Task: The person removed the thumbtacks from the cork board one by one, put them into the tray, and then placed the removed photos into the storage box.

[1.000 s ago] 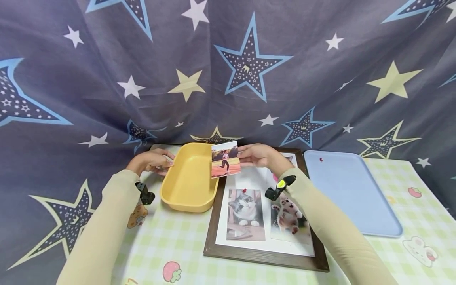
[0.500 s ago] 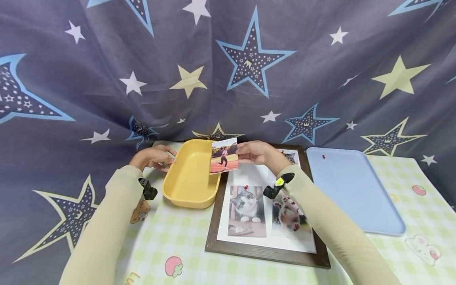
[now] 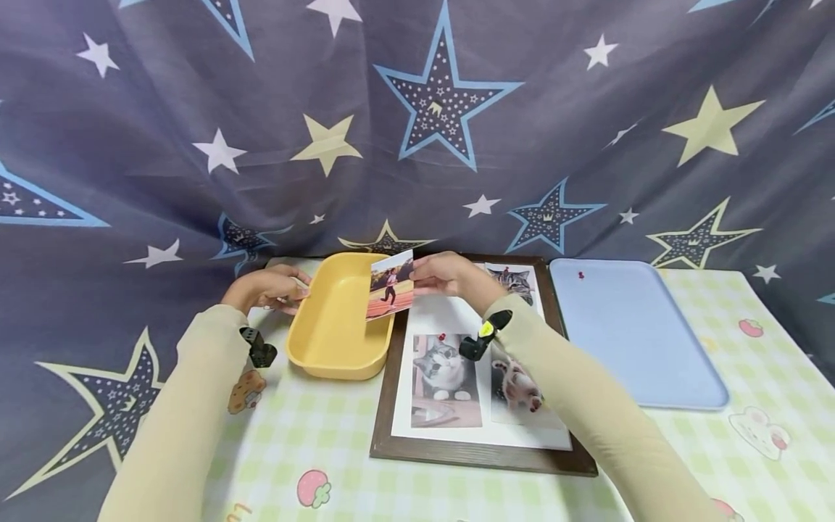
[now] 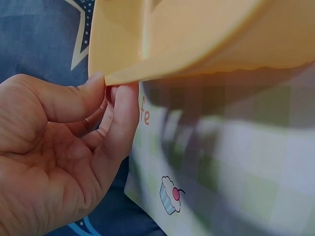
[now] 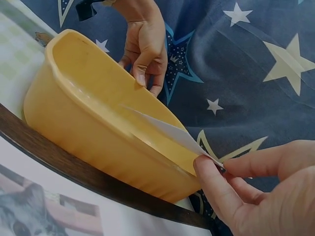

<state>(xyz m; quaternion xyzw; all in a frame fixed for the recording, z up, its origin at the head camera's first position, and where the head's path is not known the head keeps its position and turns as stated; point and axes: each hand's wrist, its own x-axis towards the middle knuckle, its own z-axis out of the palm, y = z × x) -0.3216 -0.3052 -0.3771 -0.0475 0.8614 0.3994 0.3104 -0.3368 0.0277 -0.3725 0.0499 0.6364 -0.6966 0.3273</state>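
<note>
My left hand (image 3: 274,285) pinches the left rim of a yellow plastic bin (image 3: 339,344); in the left wrist view, the thumb and fingertips meet at the rim. My right hand (image 3: 446,275) pinches the right edge of a photo of a runner on a track (image 3: 390,288). The photo is held tilted over the bin's right side. From the right wrist view it appears almost edge-on, its white back (image 5: 172,132) slanting down inside the bin's opening. Below the right forearm lies a dark wooden frame (image 3: 483,457) with a white board.
Cat photos, including a grey-and-white cat (image 3: 446,384), lie on the board. A red pushpin (image 3: 442,336) sits at that photo's top. To the right, a pale blue tray (image 3: 633,333) carries another red pushpin (image 3: 581,275). A starry curtain (image 3: 554,130) hangs behind the table.
My right hand has moved a little left with the runner photo, which reaches further over the bin and has turned more side-on. The left hand keeps its hold on the rim.
</note>
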